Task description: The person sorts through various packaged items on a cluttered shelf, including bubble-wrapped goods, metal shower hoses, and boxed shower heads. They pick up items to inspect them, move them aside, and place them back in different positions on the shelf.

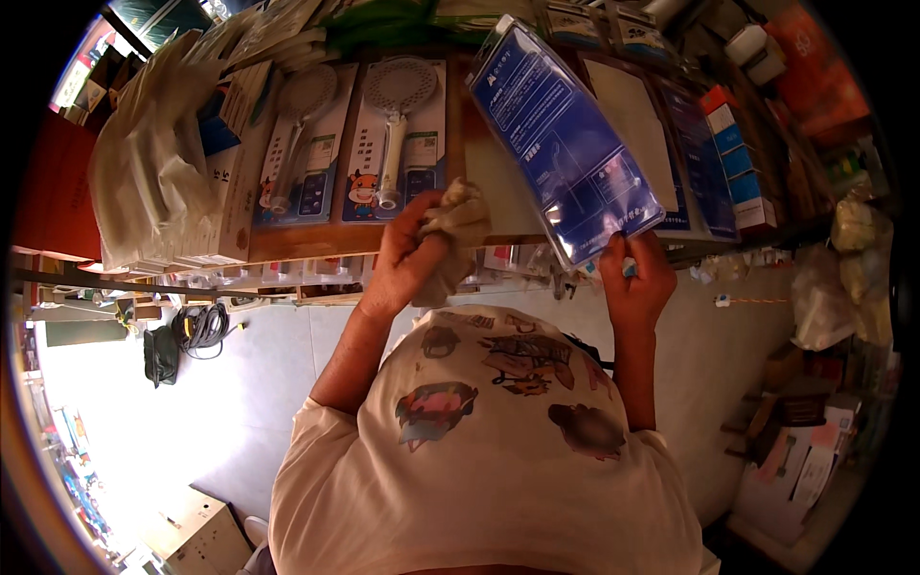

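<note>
From the head camera we look down past our own printed white shirt [479,460] to a wooden shelf [316,240] stacked with boxed goods. Our right hand [634,278] grips the lower edge of a blue blister package [565,139] — a flat, glossy rectangle with a clear plastic rim, blue backing card and pale print, light glaring off its face. It stands tilted, its top leaning away to the left, lifted just in front of the shelf and above the hand. Our left hand [412,254] is closed around a crumpled beige cloth [458,235], bunched between thumb and fingers, held near the shelf's front edge and just left of the package (the two do not touch). Behind the cloth lie two boxed shower heads [350,139], white with round faces, side by side on the shelf. Further left sits a heap of pale plastic bags [153,153]. Right of the package, small blue and red boxes [733,153] stand in a row.
</note>
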Motion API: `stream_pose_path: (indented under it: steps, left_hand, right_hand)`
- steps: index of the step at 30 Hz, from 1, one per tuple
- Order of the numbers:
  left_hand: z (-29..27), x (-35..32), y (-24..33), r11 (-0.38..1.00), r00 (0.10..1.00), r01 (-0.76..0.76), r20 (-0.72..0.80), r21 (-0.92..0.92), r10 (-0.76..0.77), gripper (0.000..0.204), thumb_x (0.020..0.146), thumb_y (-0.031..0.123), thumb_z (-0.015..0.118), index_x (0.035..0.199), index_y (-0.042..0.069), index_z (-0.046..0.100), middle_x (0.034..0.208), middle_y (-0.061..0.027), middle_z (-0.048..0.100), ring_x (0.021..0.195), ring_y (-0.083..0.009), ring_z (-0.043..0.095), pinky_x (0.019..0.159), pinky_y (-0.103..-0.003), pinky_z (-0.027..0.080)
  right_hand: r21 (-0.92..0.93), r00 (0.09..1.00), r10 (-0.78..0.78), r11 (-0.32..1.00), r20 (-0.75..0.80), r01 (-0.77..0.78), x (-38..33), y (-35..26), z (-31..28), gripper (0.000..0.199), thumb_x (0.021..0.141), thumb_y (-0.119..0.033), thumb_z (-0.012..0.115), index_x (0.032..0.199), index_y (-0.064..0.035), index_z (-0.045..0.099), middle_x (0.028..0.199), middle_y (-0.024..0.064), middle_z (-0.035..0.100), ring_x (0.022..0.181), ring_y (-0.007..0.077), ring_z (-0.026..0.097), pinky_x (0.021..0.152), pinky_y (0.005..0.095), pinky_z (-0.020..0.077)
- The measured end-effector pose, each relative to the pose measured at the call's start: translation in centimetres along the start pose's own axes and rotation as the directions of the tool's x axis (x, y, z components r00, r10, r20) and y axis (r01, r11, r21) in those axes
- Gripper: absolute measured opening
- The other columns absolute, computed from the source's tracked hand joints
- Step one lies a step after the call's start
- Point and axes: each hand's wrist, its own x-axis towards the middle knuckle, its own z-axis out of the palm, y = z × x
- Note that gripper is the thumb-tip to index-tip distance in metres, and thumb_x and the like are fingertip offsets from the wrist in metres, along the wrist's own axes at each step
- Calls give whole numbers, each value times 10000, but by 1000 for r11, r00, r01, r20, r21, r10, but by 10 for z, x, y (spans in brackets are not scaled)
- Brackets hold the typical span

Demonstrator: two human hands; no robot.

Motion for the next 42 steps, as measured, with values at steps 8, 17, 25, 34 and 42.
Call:
stream_pose_path:
  steps: [8, 17, 25, 34, 42]
  left_hand:
    - [36, 13, 23, 985, 973, 167, 157, 39, -171, 927, 783, 739, 493, 1346, 6, 423, 1260, -164, 514, 1176, -250, 475, 1004, -350, 361]
    - [30, -1, 24, 981, 971, 159, 163, 114, -176, 948, 800, 705, 520, 1379, -27, 352, 1284, -185, 492, 1196, -247, 457, 1003, -336, 351]
    - [27, -11, 28, 965, 964, 224, 114, 136, -240, 564, 900, 417, 595, 1229, -34, 519, 1094, -151, 621, 1045, -191, 551, 914, -316, 422]
    - [24, -20, -3, 939, 976, 194, 38, 283, -213, 287, 887, 182, 609, 1043, -59, 618, 987, -119, 655, 916, -132, 581, 815, -298, 465]
    - [27, 15, -22, 916, 919, 388, 25, 107, -392, 293, 899, 189, 598, 1061, -56, 606, 964, -111, 668, 865, -135, 617, 765, -269, 494]
  right_hand:
    - [-121, 901, -431, 898, -55, 423, 0, -9, 0, 182, 603, -29, 705, 712, -84, 570, 738, 36, 612, 626, 219, 587, 541, 315, 463]
    - [68, 819, -570, 821, 68, 566, -25, -14, 15, 257, 546, -42, 741, 691, -116, 542, 756, 8, 568, 621, 195, 574, 507, 292, 465]
    - [235, 783, -606, 788, 140, 568, -25, -20, 17, 209, 602, -46, 727, 721, -102, 565, 779, 18, 576, 652, 204, 597, 529, 300, 485]
    - [352, 961, 184, 903, 205, -248, -41, 10, 18, 135, 894, -95, 575, 1012, -37, 603, 902, 75, 614, 834, 165, 594, 710, 278, 481]
    - [567, 627, 439, 276, 644, -776, -60, 27, 17, 412, 909, -187, 602, 1290, -65, 502, 859, 19, 603, 789, 129, 619, 705, 303, 529]
